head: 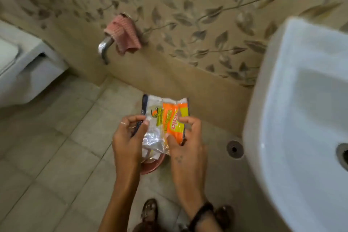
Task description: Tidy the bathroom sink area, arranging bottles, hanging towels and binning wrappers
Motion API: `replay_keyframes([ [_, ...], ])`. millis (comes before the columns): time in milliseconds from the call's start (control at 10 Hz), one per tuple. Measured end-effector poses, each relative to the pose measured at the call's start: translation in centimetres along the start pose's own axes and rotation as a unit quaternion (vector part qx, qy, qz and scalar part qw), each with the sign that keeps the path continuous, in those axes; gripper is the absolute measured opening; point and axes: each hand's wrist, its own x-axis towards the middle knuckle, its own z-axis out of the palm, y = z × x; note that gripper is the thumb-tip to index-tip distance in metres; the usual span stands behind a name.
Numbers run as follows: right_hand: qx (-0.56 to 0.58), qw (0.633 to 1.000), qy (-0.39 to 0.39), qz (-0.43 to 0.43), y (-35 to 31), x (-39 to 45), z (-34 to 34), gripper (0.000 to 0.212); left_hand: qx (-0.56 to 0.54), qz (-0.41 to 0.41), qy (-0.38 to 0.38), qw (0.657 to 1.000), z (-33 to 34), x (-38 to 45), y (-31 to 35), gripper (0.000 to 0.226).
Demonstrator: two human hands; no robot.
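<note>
A wrapper [163,122] sits at the centre of the frame, held between the left hand [129,137] on its left edge and the right hand [185,141] on its right edge. A bowl [152,164] lies on the floor [56,156] just beneath them. The sink [301,109] fills the right side. At the upper left, a cloth [124,34] hangs over a tap [105,47] on the wall [188,15]. A toilet [22,66] stands at the far left. A floor drain [234,149] lies between the right hand and the sink.

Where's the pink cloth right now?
In the head view the pink cloth is upper left of centre, draped over the metal holder on the leaf-patterned wall, between the toilet and the sink.
</note>
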Motion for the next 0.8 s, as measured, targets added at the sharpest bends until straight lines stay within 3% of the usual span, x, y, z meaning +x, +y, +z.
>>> replay_keyframes([
  [100,-0.014,0.994,-0.061,0.085,6.3,1.2,7.1,0.037,0.099,-0.081,0.015,0.992,-3.8,1.7,-9.0,0.018],
  [200,-0.022,0.984,-0.103,0.142,14.0,3.6,13.4,0.033,0.207,-0.14,-0.05,0.967,-6.5,3.8,-19.1,0.029],
  [400,-0.105,0.962,-0.204,0.15,27.4,7.7,22.7,0.034,0.386,-0.141,-0.185,0.893,-10.0,8.5,-34.7,0.046],
  [500,-0.152,0.934,-0.283,0.154,31.3,8.2,25.4,0.065,0.424,-0.176,-0.245,0.854,-11.1,10.5,-39.0,0.062],
  [600,-0.209,0.916,-0.313,0.136,32.2,7.3,26.1,0.073,0.425,-0.223,-0.307,0.822,-11.3,11.1,-39.8,0.078],
  [700,-0.265,0.907,-0.32,0.066,31.1,5.9,24.9,0.066,0.368,-0.216,-0.332,0.842,-11.8,10.2,-37.5,0.053],
  [800,-0.291,0.903,-0.316,0.017,28.0,3.2,22.4,0.048,0.38,-0.162,-0.327,0.85,-11.6,7.0,-33.1,0.024],
])
